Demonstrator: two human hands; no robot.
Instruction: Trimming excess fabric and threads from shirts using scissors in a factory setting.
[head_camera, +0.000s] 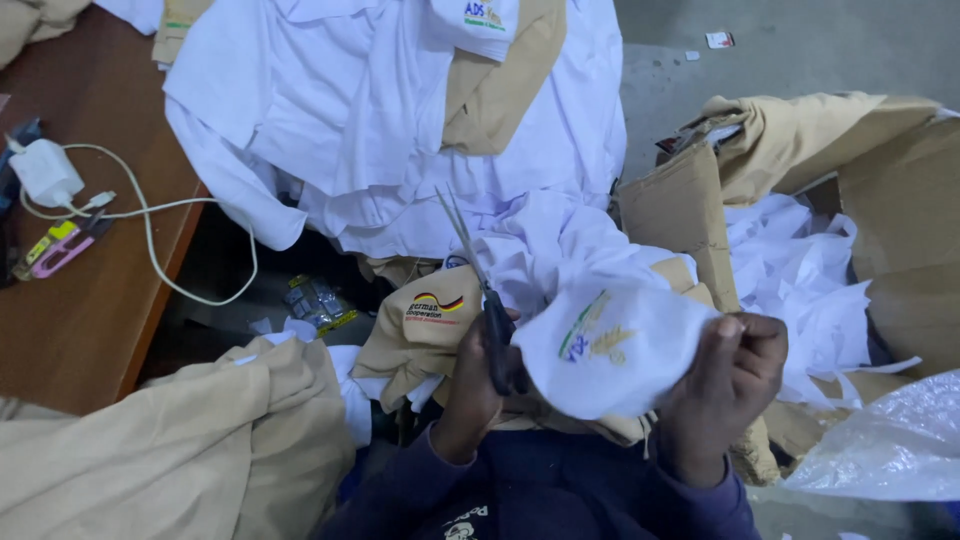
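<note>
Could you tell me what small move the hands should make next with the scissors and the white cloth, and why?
Probably lower the black-handled scissors in the left hand toward the white embroidered cloth piece pinched by the right hand; the blades point up, away from it.

Clutter around the work spot

A wooden table (90, 320) at nine o'clock bears a white charger (44, 172), its cable (150, 235) and a pink tool (62, 250). White shirts (380, 110) heap at twelve; a cardboard box (905, 215) of white scraps (800, 270) sits at three; tan cloth (180, 450) lies at seven.
</note>
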